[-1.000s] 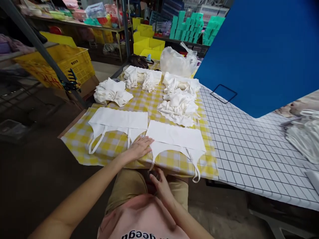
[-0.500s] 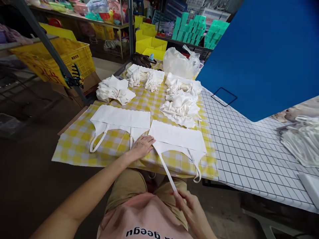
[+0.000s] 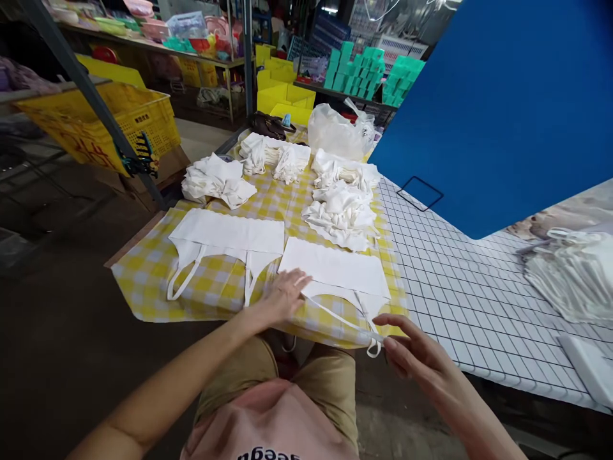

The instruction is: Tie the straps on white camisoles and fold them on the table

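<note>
The white cloth bag (image 3: 335,271) lies flat on the yellow checked tablecloth (image 3: 215,281), the left hand (image 3: 285,295) spread open at its nine o'clock corner, the right hand (image 3: 416,358) pinching its strap (image 3: 340,317) at five o'clock.

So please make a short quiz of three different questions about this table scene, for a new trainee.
1. True or false: the left hand lies flat on the near edge of the right white cloth bag.
2. What does the right hand hold? A) a plastic bag B) a strap of the bag C) a yellow crate
3. Fill in: the two flat bags lie on a yellow checked ____.

Key: 1 true; 2 B, the strap runs stretched from the bag to the fingertips; 3 tablecloth.
</note>
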`<state>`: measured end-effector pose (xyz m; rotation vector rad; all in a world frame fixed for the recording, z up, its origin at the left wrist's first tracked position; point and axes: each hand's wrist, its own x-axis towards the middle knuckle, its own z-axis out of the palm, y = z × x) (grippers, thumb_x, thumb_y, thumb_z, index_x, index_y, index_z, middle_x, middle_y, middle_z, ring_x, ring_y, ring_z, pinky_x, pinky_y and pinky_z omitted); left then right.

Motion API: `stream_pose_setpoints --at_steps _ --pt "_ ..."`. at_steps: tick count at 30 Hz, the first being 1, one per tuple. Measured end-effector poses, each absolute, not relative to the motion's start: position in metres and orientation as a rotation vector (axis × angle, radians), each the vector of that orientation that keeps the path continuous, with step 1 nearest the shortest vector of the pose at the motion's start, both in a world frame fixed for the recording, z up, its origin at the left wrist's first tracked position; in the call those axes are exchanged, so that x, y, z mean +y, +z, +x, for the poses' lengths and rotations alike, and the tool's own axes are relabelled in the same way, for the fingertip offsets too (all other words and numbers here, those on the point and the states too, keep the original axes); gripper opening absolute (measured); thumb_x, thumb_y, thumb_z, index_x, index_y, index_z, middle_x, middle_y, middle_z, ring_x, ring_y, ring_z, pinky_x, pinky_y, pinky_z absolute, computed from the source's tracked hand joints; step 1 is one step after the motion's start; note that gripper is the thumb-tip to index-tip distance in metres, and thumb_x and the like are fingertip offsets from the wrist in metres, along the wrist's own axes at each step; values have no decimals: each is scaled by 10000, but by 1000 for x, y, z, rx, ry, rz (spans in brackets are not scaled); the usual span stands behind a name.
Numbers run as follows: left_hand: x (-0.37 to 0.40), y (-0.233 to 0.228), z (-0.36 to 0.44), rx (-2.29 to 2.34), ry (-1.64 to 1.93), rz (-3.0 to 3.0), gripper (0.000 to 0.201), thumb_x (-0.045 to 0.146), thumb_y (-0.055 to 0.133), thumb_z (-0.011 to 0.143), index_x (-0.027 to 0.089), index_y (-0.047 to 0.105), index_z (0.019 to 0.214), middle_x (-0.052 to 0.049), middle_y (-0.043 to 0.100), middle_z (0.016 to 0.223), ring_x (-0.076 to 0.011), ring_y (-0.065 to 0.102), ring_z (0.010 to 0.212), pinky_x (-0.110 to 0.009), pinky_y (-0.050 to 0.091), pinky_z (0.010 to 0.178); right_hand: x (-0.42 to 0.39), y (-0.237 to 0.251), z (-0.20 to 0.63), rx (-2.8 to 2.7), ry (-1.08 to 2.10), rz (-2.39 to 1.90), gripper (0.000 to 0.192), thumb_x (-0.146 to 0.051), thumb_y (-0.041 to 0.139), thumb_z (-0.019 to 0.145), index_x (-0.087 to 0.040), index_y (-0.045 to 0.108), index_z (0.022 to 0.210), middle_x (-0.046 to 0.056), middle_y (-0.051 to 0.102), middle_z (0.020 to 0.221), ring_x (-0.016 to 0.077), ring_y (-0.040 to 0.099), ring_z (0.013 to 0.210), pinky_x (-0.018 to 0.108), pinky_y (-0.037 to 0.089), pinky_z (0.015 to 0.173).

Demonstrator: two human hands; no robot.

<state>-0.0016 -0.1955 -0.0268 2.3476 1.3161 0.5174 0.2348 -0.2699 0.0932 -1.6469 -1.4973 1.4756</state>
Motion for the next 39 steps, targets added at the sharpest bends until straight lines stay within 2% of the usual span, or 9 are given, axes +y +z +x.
stream_pose_setpoints --at_steps 4,8,11,15,22,27,30,34,39 --pt "-224 23 33 743 766 2049 574 276 593 780 212 374 1307 -55 512 1260 -180 461 1159 -304 366 979 -254 96 217 -1395 1720 -1535 326 -528 525 778 -223 481 884 -76 323 519 66 249 451 178 216 401" --pt "-236 33 53 784 790 1801 279 304 471 862 161 590 1070 -31 659 861 -136 589 771 -231 438 722 -238 99 215 -1431 1770 -1549 323 -516 542 769 -232 467 901 -89 286 540 52 175 440 170 148 390" --pt "-232 25 50 886 777 1744 306 292 397 891 144 657 826 -9 617 676 -104 529 617 -202 390 611 -227 97 223 -1615 1672 -1582 345 -506 561 751 -233 477 944 -77 328 575 62 222 465 179 187 406" --pt "-225 20 35 907 619 1664 337 346 410 878 134 654 782 36 468 499 -73 407 479 -185 308 493 -216 85 230 -1971 1404 -1571 311 -500 491 786 -192 541 783 -30 413 612 99 333 552 211 268 477" --pt "-222 24 28 728 531 1500 298 404 472 838 136 597 876 -19 613 774 -102 522 691 -192 380 627 -207 72 216 -2252 1218 -1617 331 -429 367 851 -188 505 670 0 524 637 129 444 614 233 331 558" --pt "-219 15 36 843 636 1296 322 417 460 826 131 586 750 19 555 540 -71 445 497 -183 330 512 -199 64 210 -2320 1124 -1593 284 -359 380 851 -189 520 670 -9 511 609 123 448 585 233 343 535" --pt "-218 7 35 910 666 1215 350 433 462 813 124 593 717 27 534 466 -61 414 418 -185 308 465 -197 48 212 -2258 857 -1622 177 -282 422 820 -191 568 857 17 533 733 139 497 647 250 392 572" --pt "-218 1 32 944 671 1120 358 452 479 792 125 592 701 45 500 401 -56 393 352 -183 318 428 -206 22 207 -2262 674 -1479 323 -215 463 795 -203 507 1114 61 524 923 154 541 762 254 442 608" --pt "-221 3 33 972 635 1031 369 474 504 766 126 573 663 56 470 371 -57 394 319 -177 324 383 -217 3 189 -2369 534 -1389 210 -166 429 820 -201 565 977 41 571 825 140 539 658 247 418 593"
